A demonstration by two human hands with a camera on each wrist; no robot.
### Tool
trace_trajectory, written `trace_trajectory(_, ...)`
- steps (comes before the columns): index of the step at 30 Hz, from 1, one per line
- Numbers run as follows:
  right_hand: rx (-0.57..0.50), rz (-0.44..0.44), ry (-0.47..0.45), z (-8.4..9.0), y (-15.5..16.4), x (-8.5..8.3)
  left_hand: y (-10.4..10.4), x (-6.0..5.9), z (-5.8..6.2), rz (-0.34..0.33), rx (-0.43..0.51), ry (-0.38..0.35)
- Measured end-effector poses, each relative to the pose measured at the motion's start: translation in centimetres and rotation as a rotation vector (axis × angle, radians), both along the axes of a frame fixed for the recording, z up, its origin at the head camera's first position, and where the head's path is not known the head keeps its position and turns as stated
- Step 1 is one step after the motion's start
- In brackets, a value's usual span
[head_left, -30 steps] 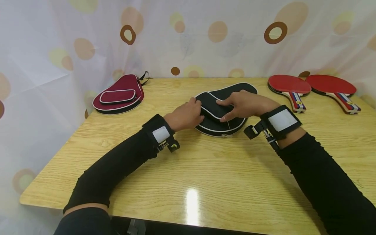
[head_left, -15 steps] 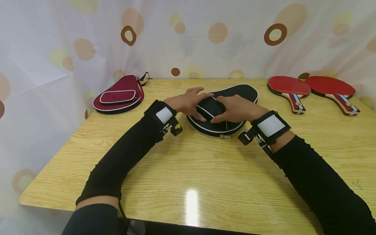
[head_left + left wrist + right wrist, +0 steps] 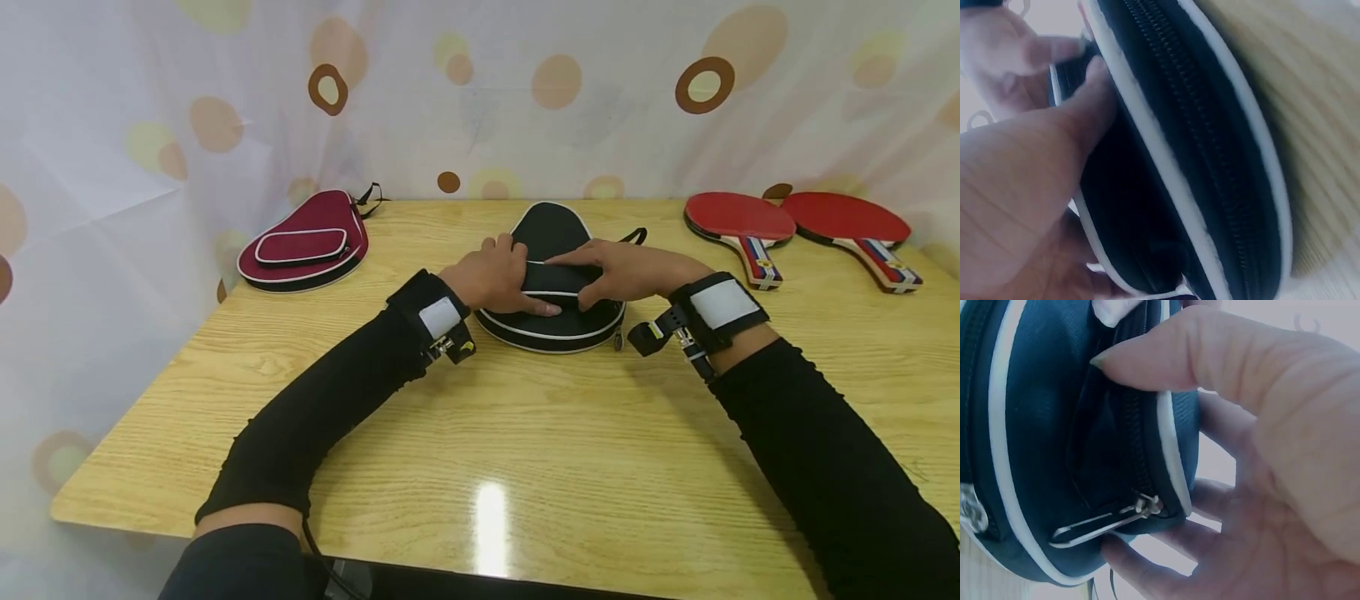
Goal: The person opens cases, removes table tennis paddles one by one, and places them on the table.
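Observation:
A black paddle case (image 3: 551,229) with white piping lies flat at the middle of the wooden table (image 3: 525,433), its narrow end pointing away from me. My left hand (image 3: 517,279) grips the left side of the case's raised front pocket, thumb lying along the case's top (image 3: 1210,156). My right hand (image 3: 592,279) pinches the pocket's right end between thumb and fingers, beside the pocket's small zipper pull (image 3: 1107,526). The main zipper's pull (image 3: 617,340) hangs at the case's near right edge. A black strap (image 3: 636,236) sticks out behind the right hand.
A maroon paddle case (image 3: 303,243) lies at the back left of the table. Two red paddles (image 3: 738,218) (image 3: 855,221) lie at the back right, handles toward me. A spotted curtain (image 3: 480,92) hangs behind the table.
The black case has been turned on the table: its narrow end swung from the back right to point straight away. Both hands stayed on the pocket and shifted with it.

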State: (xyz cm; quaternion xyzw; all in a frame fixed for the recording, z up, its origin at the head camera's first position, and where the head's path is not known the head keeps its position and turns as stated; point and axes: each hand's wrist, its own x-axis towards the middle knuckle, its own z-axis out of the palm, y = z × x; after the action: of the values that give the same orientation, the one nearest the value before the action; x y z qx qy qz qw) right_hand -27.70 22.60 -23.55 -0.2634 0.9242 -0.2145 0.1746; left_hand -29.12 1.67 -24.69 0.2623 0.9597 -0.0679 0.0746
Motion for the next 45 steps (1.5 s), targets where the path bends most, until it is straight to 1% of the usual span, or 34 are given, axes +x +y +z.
trace_trajectory(2,-0.007,-0.002,-0.004,-0.1,0.1,-0.1,0.1,0.2,0.1,-0.016,-0.024,0.009)
trace_trajectory(3,-0.006,-0.002,0.001,-0.1,0.2,-0.2,0.1,0.3,0.2,-0.022,-0.022,0.002)
trace_trajectory(7,0.021,0.002,0.032,0.0,0.0,-0.2,-0.3,-0.1,0.7,-0.047,0.021,-0.054)
trace_trajectory(10,0.050,0.003,0.050,0.2,-0.3,-0.1,-0.6,-0.2,1.0,-0.044,0.053,-0.088)
trace_trajectory(16,0.120,-0.008,0.089,0.6,-1.2,0.4,-1.0,-0.6,1.1,-0.045,0.083,-0.102)
trace_trajectory(21,0.144,-0.013,0.105,0.8,-1.6,0.7,-1.4,-0.8,1.1,-0.044,0.121,-0.117)
trace_trajectory(28,0.172,-0.024,0.123,1.1,-2.0,1.0,-1.9,-1.2,0.9,-0.052,0.142,-0.102)
trace_trajectory(32,0.175,-0.019,0.130,1.3,-2.2,1.2,-2.0,-1.2,0.8,-0.044,0.157,-0.092)
trace_trajectory(38,0.180,-0.003,0.134,1.3,-2.4,1.3,-2.2,-1.3,0.7,-0.023,0.170,-0.072)
trace_trajectory(45,0.192,-0.005,0.154,1.2,-2.4,1.5,-2.5,-1.4,0.5,0.023,0.186,-0.030)
